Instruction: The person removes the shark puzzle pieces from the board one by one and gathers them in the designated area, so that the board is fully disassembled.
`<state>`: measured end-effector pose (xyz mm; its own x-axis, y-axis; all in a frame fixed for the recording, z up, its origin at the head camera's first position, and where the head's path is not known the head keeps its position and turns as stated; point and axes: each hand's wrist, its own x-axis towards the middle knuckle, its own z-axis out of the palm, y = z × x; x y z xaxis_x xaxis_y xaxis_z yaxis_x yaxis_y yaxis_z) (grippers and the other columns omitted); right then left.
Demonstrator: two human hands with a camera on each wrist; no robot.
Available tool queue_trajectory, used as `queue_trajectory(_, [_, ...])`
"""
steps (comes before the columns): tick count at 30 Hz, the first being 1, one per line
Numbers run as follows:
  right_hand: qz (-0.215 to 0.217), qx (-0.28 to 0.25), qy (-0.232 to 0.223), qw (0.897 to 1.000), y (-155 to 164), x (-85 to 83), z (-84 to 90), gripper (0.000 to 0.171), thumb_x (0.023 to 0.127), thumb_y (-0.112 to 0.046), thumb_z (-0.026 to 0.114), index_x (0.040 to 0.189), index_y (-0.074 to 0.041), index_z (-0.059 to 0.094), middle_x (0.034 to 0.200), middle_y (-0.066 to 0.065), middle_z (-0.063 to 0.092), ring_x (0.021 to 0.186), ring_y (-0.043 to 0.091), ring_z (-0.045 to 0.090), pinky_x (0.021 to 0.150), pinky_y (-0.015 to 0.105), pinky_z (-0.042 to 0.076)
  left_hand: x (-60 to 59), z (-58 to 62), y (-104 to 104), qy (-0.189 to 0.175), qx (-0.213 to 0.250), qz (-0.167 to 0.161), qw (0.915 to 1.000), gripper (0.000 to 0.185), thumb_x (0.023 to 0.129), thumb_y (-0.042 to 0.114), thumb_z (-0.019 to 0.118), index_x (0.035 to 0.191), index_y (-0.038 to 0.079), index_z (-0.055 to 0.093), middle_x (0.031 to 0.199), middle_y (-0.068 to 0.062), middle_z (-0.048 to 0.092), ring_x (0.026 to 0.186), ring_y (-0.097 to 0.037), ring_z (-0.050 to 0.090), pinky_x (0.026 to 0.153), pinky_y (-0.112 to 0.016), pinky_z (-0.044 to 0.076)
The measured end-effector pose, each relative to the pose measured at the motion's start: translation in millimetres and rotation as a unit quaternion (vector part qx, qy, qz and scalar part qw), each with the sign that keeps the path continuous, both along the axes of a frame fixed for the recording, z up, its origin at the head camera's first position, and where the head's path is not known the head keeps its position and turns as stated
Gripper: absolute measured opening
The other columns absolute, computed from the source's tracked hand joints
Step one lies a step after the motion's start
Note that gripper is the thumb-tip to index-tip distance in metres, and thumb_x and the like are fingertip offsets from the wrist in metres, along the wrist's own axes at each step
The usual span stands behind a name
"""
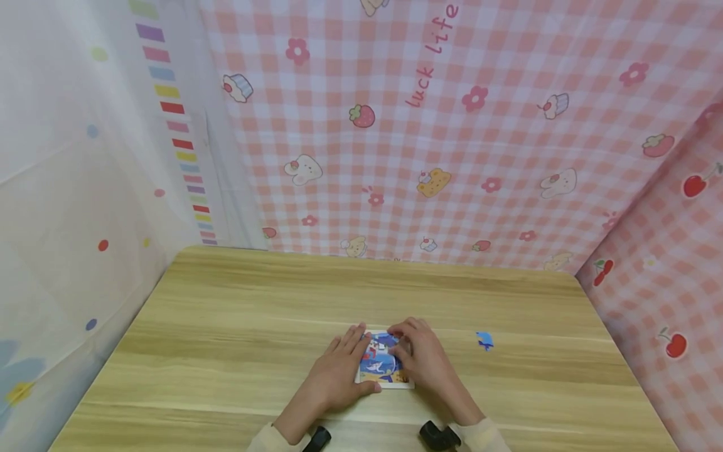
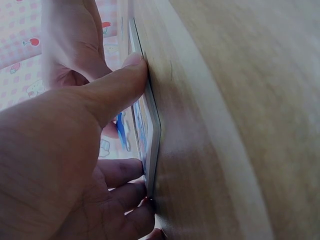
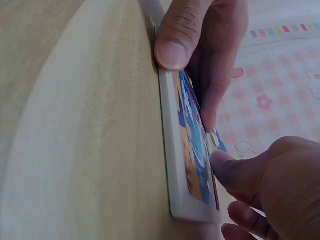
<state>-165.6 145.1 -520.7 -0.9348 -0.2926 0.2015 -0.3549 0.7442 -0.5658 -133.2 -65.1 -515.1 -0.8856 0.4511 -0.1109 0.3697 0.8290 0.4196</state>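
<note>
Item: we log a small puzzle board lying flat on the wooden worktop, directly under both our hands.
Left hand: fingers straight and laid over the board's left side, thumb pressed against its near edge; it grips nothing.
Right hand: fingers bent down onto the board's picture face, thumb tip pressing at its right edge; whether a piece is pinched beneath them, we cannot tell.
Board axis: its long side runs away from us, between the two hands.
Loose piece: a blue puzzle piece lies on the worktop to the right of the right hand, apart from it and from the board.
Nearer hand: we judge the right hand the nearer to the loose piece; the left is well apart from it.
Surround: pink checked cloth hangs behind the worktop.
</note>
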Motion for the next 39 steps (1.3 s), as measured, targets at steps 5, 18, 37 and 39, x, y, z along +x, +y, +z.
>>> queue_trajectory(5, [-0.013, -0.008, 0.008, 1.0, 7.8, 1.1, 1.5, 0.026, 0.087, -0.01, 0.081, 0.112, -0.013, 0.075, 0.1, -0.007, 0.067, 0.093, 0.01, 0.055, 0.077, 0.026, 0.051, -0.2, -0.5, 0.2, 0.003, -0.001, 0.0, 1.0, 0.096, 0.09, 0.059, 0.069, 0.161, 0.006, 0.031, 0.173, -0.011, 0.019, 0.16, -0.03, 0.021, 0.13, -0.05, 0.023])
queue_trajectory(18, [-0.043, -0.035, -0.008, 0.998, 34.4, 2.1, 5.7, 0.032, 0.084, -0.004, 0.082, 0.114, -0.012, 0.074, 0.101, -0.004, 0.067, 0.088, 0.012, 0.059, 0.074, 0.023, 0.053, 0.7, -1.1, 0.1, 0.0, 0.006, 0.002, 1.0, 0.097, 0.09, 0.059, 0.069, 0.161, 0.007, 0.03, 0.173, -0.011, 0.019, 0.16, -0.03, 0.02, 0.131, -0.05, 0.022])
queue_trajectory(37, [-0.058, -0.024, 0.034, 0.997, 81.9, -3.8, 7.9, 0.033, 0.082, 0.0, 0.081, 0.114, -0.006, 0.073, 0.097, 0.004, 0.069, 0.087, 0.016, 0.063, 0.076, 0.029, 0.058, 1.6, 0.5, 0.4, -0.009, 0.005, 0.004, 0.9999, 0.097, 0.091, 0.058, 0.069, 0.162, 0.007, 0.028, 0.173, -0.009, 0.016, 0.16, -0.028, 0.018, 0.131, -0.049, 0.02])
queue_trajectory(39, [-0.061, -0.024, 0.039, 0.997, 87.2, -4.5, 7.2, 0.033, 0.082, -0.001, 0.082, 0.113, -0.005, 0.073, 0.097, 0.004, 0.069, 0.087, 0.016, 0.064, 0.076, 0.03, 0.058, 1.6, 0.8, 0.7, -0.009, 0.005, 0.004, 0.9999, 0.097, 0.09, 0.058, 0.069, 0.162, 0.007, 0.028, 0.173, -0.009, 0.016, 0.16, -0.028, 0.018, 0.131, -0.049, 0.02])
